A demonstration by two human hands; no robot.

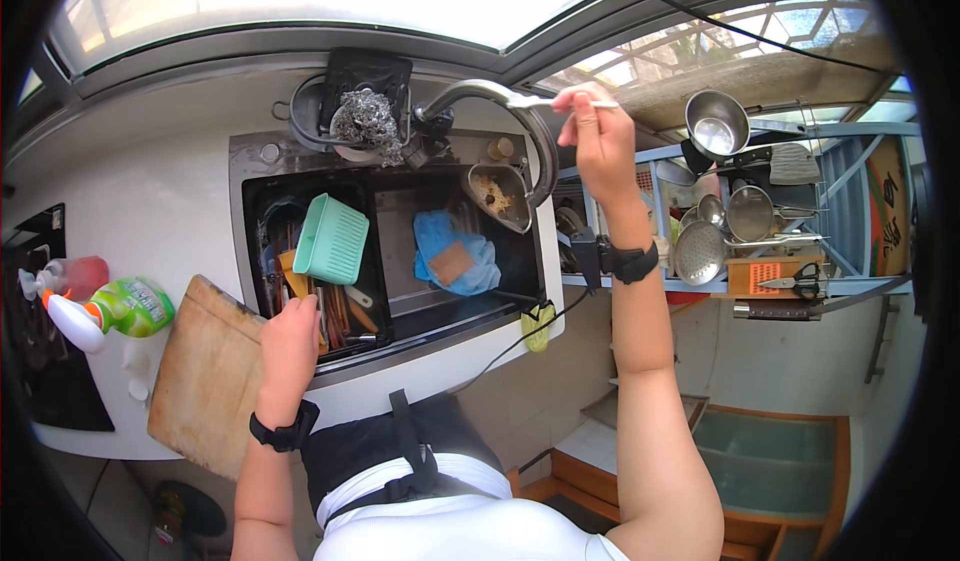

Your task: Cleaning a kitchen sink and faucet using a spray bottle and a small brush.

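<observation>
My right hand (596, 144) is raised at the right of the sink. It grips a thin white brush (544, 101), whose far end meets the curved metal faucet spout (480, 92). My left hand (291, 345) is at the near left corner of the left basin, beside a wooden cutting board (206, 373). Its fingertips are close to a yellow utensil (294, 274); whether they hold anything is unclear. A mint-green plastic basket (330, 240) rests over utensils in that basin. Blue cloth (457, 257) with a brown patch lies in the right basin.
A triangular strainer (517, 219) with food scraps sits in the right basin's far corner. Steel wool (364, 122) is behind the sink. Spray bottles (135, 307) stand at left. A blue rack (652, 193) at right bears a saucepan (716, 127), strainers, a cleaver (795, 165) and scissors (799, 282).
</observation>
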